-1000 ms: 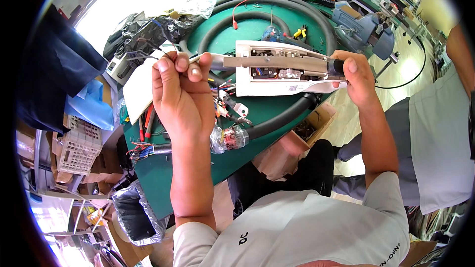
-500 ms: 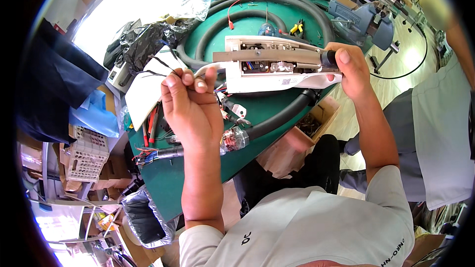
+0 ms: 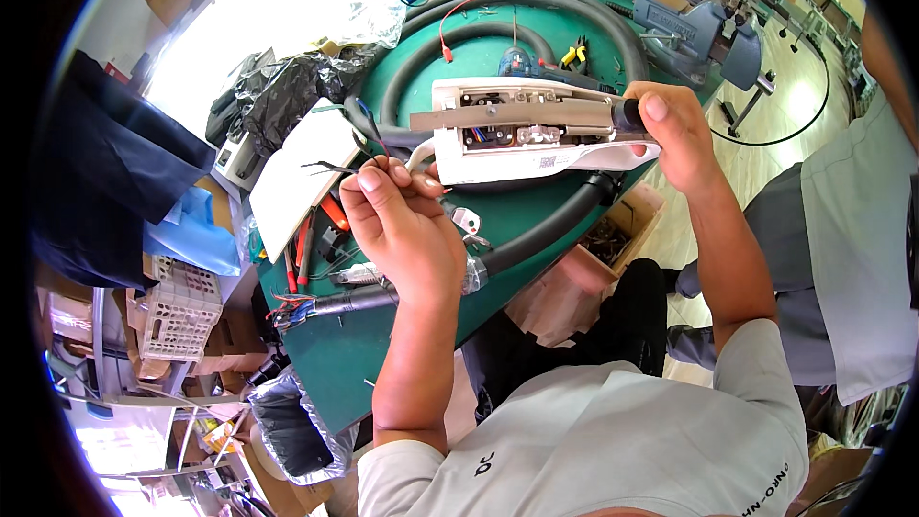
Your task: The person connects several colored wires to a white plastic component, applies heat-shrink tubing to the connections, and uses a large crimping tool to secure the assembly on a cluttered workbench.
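Observation:
A white plastic handle housing [image 3: 546, 162] lies sideways over the bench, one side uncovered. Inside show small metal fittings, coloured wires and a long grey-brown bar [image 3: 517, 115]. My right hand [image 3: 678, 139] is closed around the housing's right end, beside a black round part, thumb on top. At the left end, my left hand [image 3: 410, 230] pinches thin dark wires [image 3: 330, 168] between thumb and fingers; their tips stick out to the left and up. A white sleeve [image 3: 420, 152] runs from the housing towards these fingers. What the curled fingers cover is hidden.
Thick black cable [image 3: 613, 24] loops over the green bench [image 3: 330, 364]. A drill [image 3: 517, 62], yellow-handled pliers [image 3: 575, 55] and a vise [image 3: 694, 33] are beyond the housing. An open notebook [image 3: 311, 172] and red-handled tools [image 3: 304, 247] lie left. Another person [image 3: 857, 258] stands at right.
My left hand has shifted right and slightly down, keeping its pinch on the wires. The housing has tilted slightly in my right hand's hold.

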A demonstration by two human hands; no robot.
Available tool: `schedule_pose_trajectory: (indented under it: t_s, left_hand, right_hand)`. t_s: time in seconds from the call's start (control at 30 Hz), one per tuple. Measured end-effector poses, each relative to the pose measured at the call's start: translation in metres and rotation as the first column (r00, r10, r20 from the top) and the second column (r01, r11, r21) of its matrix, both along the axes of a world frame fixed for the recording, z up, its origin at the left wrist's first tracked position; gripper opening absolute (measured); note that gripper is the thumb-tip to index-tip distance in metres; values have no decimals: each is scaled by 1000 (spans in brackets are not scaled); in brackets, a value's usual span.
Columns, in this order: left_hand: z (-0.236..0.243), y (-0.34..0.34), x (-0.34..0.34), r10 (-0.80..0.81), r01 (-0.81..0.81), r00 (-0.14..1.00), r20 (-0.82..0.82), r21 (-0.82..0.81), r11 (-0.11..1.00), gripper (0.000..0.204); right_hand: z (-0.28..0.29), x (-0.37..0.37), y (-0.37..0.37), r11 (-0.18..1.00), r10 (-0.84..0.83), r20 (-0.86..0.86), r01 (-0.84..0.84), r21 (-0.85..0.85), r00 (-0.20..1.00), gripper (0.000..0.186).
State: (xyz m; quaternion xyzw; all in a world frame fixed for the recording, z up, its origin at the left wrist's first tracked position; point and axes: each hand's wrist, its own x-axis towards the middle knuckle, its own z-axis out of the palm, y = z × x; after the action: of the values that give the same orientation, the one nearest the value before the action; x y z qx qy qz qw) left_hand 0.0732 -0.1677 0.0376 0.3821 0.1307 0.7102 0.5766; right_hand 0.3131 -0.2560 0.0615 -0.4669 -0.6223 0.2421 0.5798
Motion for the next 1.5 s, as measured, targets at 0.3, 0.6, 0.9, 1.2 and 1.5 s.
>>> schedule_pose_trajectory:
  t_s: [0.3, 0.6, 0.9, 1.2, 1.5]
  left_hand:
    - [-4, 6, 22, 124, -135, 987, -105, -105, 985, 20]
    - [-23, 19, 34, 67, -80, 995, -78, -172, 982, 21]
    - [-31, 23, 31, -36, 26, 998, -57, -177, 984, 21]
    - [-37, 26, 27, -59, 51, 997, -50, -159, 986, 20]
    - [-39, 26, 26, -11, -2, 998, -58, -226, 974, 22]
  right_hand:
    - [-6, -10, 6, 982, -151, -25, 147, -122, 988, 58]
    - [-27, -18, -4, 968, -242, 175, 249, -21, 955, 59]
    - [-45, -18, -6, 975, -220, 130, 216, 41, 967, 51]
    - [-45, -18, -6, 980, -201, 183, 195, 49, 962, 49]
    - [-39, -17, -1, 991, -118, 76, 123, -58, 990, 48]
